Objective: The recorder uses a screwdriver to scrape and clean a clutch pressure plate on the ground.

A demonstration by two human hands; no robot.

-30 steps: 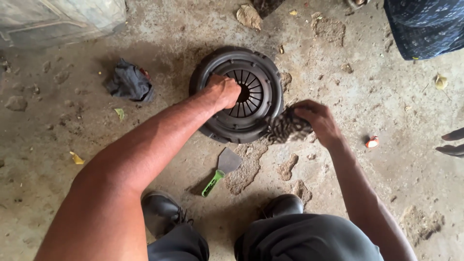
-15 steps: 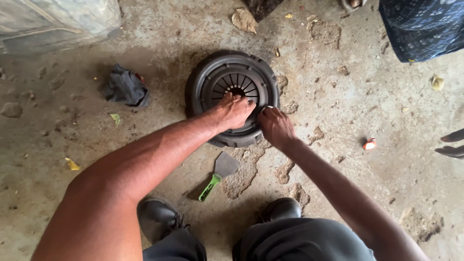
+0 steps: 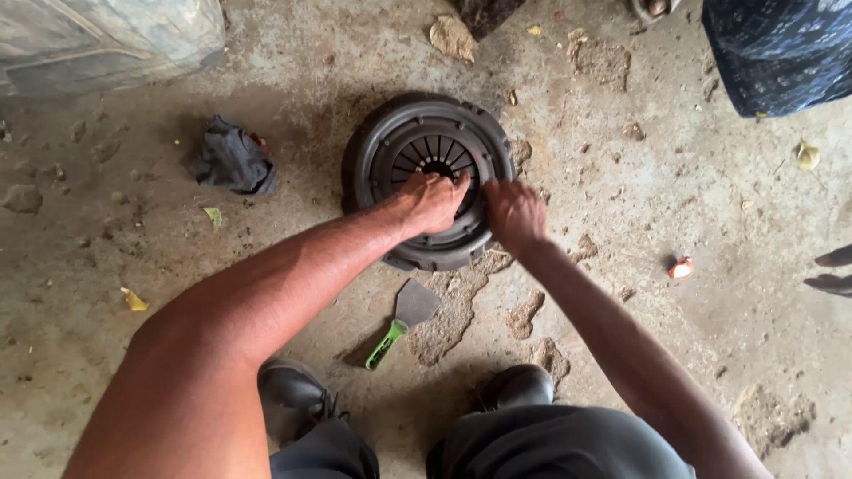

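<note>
Nearest the camera, two dark shoes stand apart on the dusty concrete floor, the stance of someone crouching over the work. Just ahead of them lies a scraper with a green handle, blade pointing away from the person, beside patches of caked dirt. Beyond it, both hands meet on the near edge of a round metal clutch cover, which lies flat on the floor, its open centre and spoke-like fingers facing up. Being round, it has no long axis; its central axis points straight up. The left hand rests on the near inner part, fingers curled down onto the metal, seemingly to steady it. The right hand presses the near right rim, fingers bent; whether they grip anything small cannot be told. Farther left lies a crumpled dark rag.
</note>
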